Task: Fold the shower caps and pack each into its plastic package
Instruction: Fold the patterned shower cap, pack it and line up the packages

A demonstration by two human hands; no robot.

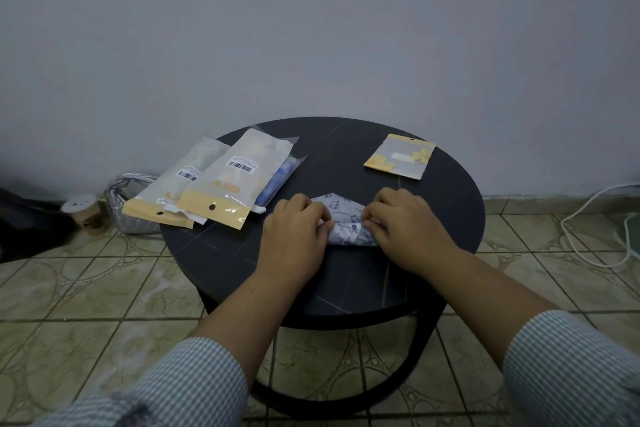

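A pale shower cap [346,220] with a blue print lies partly folded on the round black table [346,156]. My left hand [294,236] pinches its left end and my right hand [405,229] pinches its right end, fingers curled on the fabric. Both hands cover the cap's outer edges. An empty flat package [400,156] with a yellow flower print lies at the table's far right. At the left lie two filled packages with yellow headers [228,180] [173,189], overlapping, and a third one holding something blue [278,180] beneath them.
The table stands against a grey wall on a tiled floor. On the floor to the left are a silvery bag [124,191], a small round jar [85,210] and a dark object. A white cable [588,236] runs along the floor at the right.
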